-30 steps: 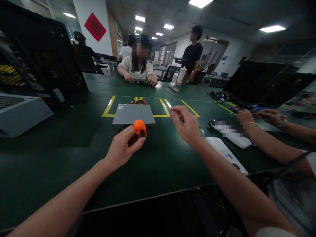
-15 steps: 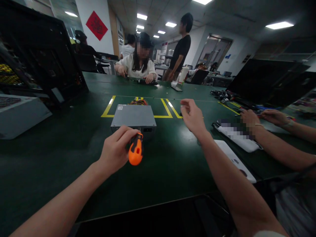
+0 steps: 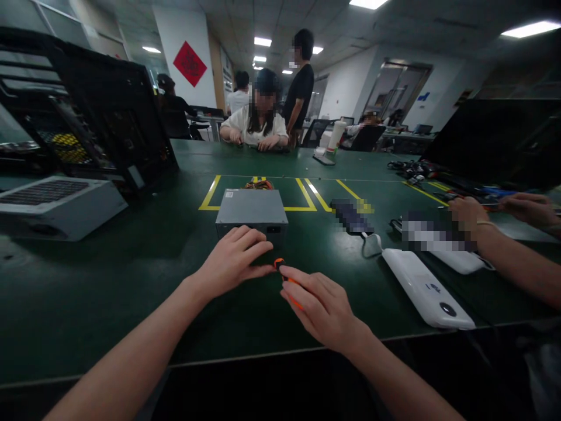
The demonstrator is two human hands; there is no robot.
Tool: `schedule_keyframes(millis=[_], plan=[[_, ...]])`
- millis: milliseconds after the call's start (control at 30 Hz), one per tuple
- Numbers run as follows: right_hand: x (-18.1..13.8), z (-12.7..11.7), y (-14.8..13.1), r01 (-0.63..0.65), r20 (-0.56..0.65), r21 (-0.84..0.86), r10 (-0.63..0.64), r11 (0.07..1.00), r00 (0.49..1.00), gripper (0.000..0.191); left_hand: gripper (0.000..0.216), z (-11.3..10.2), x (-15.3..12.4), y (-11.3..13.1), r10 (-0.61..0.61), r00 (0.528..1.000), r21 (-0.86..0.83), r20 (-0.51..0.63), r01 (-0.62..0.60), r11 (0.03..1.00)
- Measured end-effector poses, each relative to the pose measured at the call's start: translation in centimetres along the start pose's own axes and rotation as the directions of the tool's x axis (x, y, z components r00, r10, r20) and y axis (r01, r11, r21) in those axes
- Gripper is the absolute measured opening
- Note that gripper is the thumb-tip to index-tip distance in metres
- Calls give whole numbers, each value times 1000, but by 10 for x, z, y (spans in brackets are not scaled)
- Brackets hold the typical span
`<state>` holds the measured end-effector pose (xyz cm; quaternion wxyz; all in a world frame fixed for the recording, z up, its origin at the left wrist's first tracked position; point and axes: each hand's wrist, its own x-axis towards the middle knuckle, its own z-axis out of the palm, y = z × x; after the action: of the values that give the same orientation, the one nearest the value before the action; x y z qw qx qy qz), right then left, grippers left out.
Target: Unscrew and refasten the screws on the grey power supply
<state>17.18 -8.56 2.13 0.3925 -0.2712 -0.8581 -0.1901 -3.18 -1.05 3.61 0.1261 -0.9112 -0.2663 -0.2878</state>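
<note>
A screwdriver with an orange and black handle (image 3: 295,299) is gripped in my right hand (image 3: 326,307), over the near part of the table. The fingers cover most of the handle, and its shaft cannot be made out. My left hand (image 3: 234,260) is open, with fingers stretched out and thumb apart from them. The thumb tip is right beside the collar of the screwdriver; whether they touch I cannot tell. Just beyond my left hand sits a grey computer power supply (image 3: 252,207), its socket side facing me. Bundled coloured cables (image 3: 258,185) lie behind it.
On the left stand a black computer case (image 3: 109,117) and a second grey power supply (image 3: 83,204). To the right lie a phone (image 3: 350,216) and a white power bank (image 3: 425,289). A co-worker's hands (image 3: 467,216) work at the right; another person sits opposite across the green table (image 3: 131,310).
The screwdriver has passed from my left hand to my right hand. My right hand has come back from the phone area toward the middle. The left fingers have opened. The view has shifted slightly.
</note>
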Motion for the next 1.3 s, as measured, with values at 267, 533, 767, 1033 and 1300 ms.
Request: schedule_keyframes(millis=[267,533,767,1033,1300], plan=[[-13,-12,12,-1,-232,-183,-42,983,972,33,46,12,1,-16,-267,952,118,-151,285,951],[1,6,5,115,-156,-102,-130,988,979,29,42,28,6,-17,-345,935,164,-80,354,921],[-14,10,10,53,-178,-168,-83,984,980,32,41,28,5,-16,-374,923,150,-87,384,911],[-17,9,14,-37,-198,-207,-4,978,980,32,42,28,4,-16,-389,917,141,-88,398,906],[-18,10,16,-64,-192,-212,22,975,981,30,41,28,4,-17,-391,917,142,-79,399,906]])
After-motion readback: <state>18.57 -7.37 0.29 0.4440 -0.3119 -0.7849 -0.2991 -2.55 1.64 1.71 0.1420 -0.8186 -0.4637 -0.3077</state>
